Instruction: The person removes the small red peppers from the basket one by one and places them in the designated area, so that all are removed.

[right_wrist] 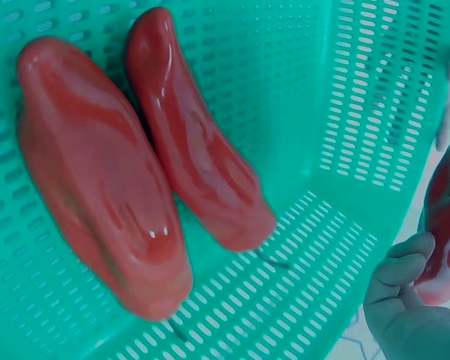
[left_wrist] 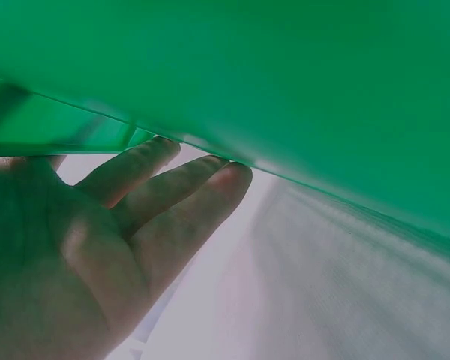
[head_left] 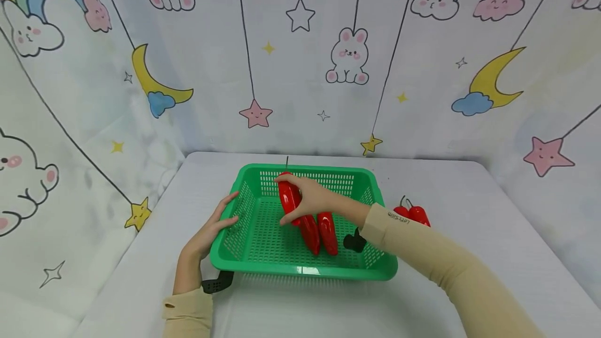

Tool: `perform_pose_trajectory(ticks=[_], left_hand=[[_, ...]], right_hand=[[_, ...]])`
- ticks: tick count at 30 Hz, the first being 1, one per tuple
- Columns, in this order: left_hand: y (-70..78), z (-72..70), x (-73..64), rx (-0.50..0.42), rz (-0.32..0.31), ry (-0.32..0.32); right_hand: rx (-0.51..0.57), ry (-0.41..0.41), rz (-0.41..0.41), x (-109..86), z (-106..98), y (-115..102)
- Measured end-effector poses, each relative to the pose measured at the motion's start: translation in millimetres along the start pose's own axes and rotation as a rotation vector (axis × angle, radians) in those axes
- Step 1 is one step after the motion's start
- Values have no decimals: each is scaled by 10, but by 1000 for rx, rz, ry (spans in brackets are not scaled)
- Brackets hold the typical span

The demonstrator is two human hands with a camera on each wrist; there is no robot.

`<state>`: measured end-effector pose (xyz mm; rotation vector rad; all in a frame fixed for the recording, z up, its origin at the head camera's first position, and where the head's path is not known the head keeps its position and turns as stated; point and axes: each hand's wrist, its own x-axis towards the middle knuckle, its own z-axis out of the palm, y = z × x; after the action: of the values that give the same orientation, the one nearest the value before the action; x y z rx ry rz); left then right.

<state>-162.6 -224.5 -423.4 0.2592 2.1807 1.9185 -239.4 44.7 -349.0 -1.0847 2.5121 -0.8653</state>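
Observation:
My right hand [head_left: 312, 197] grips a glossy red chili pepper [head_left: 288, 197] by its sides, above the green plastic basket [head_left: 300, 270]. In the right wrist view, that hand [right_wrist: 409, 300] shows at the right edge with the pepper [right_wrist: 446, 225] partly cut off. Two more red peppers, one [head_left: 310, 233] beside the other [head_left: 327, 233], lie on the basket floor, stems toward the far wall. At the basket's left rim, my left hand [head_left: 206, 236] holds on, with a finger and the thumb over the edge. Its other fingers [left_wrist: 195, 202] touch the rim from below.
On the white table [head_left: 469, 192], right of the basket, lie red peppers [head_left: 419, 215] with stems, partly hidden by my right sleeve. Black wrist devices [head_left: 354, 241] are on both wrists. A cartoon-printed cloth [head_left: 300, 67] hangs behind the table.

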Motion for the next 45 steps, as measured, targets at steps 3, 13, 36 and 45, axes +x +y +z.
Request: perform_pose_trajectory(ticks=[3,13,36,45], left_hand=[[8,0,2,5,-4,1],[31,3,1,-1,-21,9],[9,11,-7,-1,-10,1],[20,13,1,-6,-1,-6]], right_hand=[[23,4,3,-57,-76,-5],[141,3,-4,-296,-332,-2],[116,61,68,-900,-725,97],[119,103,95,-1094,-838,196]])
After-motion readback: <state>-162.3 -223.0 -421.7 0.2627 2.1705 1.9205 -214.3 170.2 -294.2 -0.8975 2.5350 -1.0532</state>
